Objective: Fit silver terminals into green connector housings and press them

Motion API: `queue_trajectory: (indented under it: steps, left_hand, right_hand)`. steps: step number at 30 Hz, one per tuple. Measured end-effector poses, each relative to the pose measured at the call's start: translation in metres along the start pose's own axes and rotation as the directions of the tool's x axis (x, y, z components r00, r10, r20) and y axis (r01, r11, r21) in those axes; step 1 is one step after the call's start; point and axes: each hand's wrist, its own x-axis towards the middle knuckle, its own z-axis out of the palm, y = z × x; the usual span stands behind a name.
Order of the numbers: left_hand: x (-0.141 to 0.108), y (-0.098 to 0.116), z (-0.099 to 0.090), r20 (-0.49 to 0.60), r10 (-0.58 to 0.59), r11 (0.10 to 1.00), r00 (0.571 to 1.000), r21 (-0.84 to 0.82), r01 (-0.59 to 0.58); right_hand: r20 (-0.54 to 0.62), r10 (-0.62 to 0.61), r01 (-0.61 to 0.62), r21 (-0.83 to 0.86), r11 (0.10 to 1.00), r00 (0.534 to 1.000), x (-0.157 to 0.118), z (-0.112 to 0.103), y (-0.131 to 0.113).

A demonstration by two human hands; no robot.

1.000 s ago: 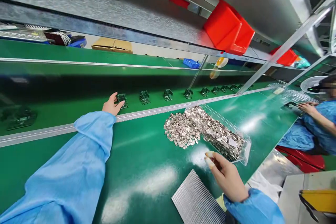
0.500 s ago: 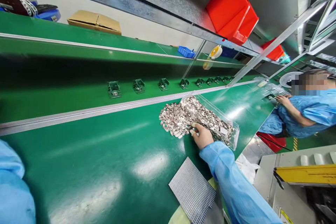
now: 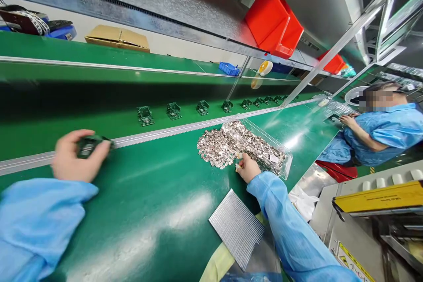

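Note:
My left hand (image 3: 73, 159) is closed around a green circuit board (image 3: 87, 146) by its edges, held over the front rail of the conveyor. My right hand (image 3: 249, 168) is at the near edge of a heap of small shiny metal pieces (image 3: 216, 147), with pale covers on its fingertips. Its thumb and finger are bent toward each other; whatever lies between them is too small to make out. The heap spills from a clear plastic tray (image 3: 287, 168) lying behind and to the right of that hand. In front of it is a grey gridded sheet (image 3: 236, 229).
Several circuit boards (image 3: 173, 111) stand in a row on the green conveyor (image 3: 122, 119). Overhead hang a metal shelf and a red bin (image 3: 274, 22). To the right a co-worker (image 3: 383, 128) in blue sits at the bench. A yellow bar (image 3: 380, 197) is at lower right.
My left hand has come into view from the left, carrying a circuit board. The right hand stays by the metal pieces, and the whole view has shifted a little.

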Motion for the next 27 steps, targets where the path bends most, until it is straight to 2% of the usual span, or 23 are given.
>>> queue_trajectory:
  steps: [1,2,4,6,8,11,14,16,18,20,22,25,27]
  left_hand:
    - [-0.018,0.002,0.015,0.101,-0.003,1.000,0.995,-0.014,0.004]
    - [-0.039,0.005,0.028,0.217,0.042,0.997,0.975,-0.071,-0.027]
    - [-0.083,0.014,0.044,0.391,0.173,0.976,0.904,-0.194,-0.103]
    - [-0.119,0.023,0.048,0.488,0.263,0.953,0.832,-0.268,-0.143]
    - [-0.142,0.029,0.046,0.533,0.311,0.937,0.786,-0.310,-0.161]
    - [-0.149,0.025,0.039,0.566,0.365,0.920,0.739,-0.340,-0.195]
    - [-0.133,0.015,0.032,0.622,0.405,0.913,0.671,-0.317,-0.256]
    - [-0.119,0.012,0.032,0.674,0.404,0.915,0.618,-0.311,-0.258]
    - [-0.108,0.013,0.034,0.722,0.376,0.925,0.581,-0.331,-0.188]
    - [-0.104,0.018,0.037,0.742,0.358,0.924,0.568,-0.367,-0.103]
    - [-0.108,0.024,0.041,0.729,0.363,0.909,0.580,-0.413,-0.050]
    - [-0.130,0.035,0.045,0.706,0.385,0.861,0.594,-0.506,0.043]
    - [-0.154,0.044,0.047,0.713,0.393,0.822,0.581,-0.556,0.127]
  right_hand:
    - [0.013,0.005,-0.006,0.017,1.000,1.000,-0.001,-0.001,0.001]
    - [0.025,0.009,-0.009,0.034,0.999,1.000,-0.002,-0.001,0.001]
    - [0.040,0.009,-0.011,0.069,0.998,0.999,-0.005,-0.002,0.002]
    - [0.037,0.001,-0.005,0.110,0.994,0.999,-0.010,-0.005,0.002]
    - [0.019,-0.009,0.006,0.164,0.986,1.000,-0.018,-0.012,0.002]
    - [-0.007,-0.033,0.034,0.288,0.957,0.999,-0.042,-0.026,0.008]
    - [-0.002,-0.072,0.066,0.433,0.899,0.997,-0.080,-0.041,0.017]
    - [0.025,-0.122,0.087,0.560,0.824,0.992,-0.108,-0.045,0.020]
    - [0.032,-0.171,0.101,0.696,0.711,0.985,-0.135,-0.045,0.019]
    - [0.006,-0.178,0.103,0.798,0.594,0.984,-0.157,-0.041,0.015]
    - [-0.029,-0.141,0.100,0.841,0.532,0.990,-0.172,-0.036,0.012]
    - [-0.049,-0.108,0.098,0.853,0.513,0.993,-0.187,-0.032,0.008]
    - [-0.060,-0.101,0.103,0.863,0.495,0.993,-0.193,-0.031,0.005]
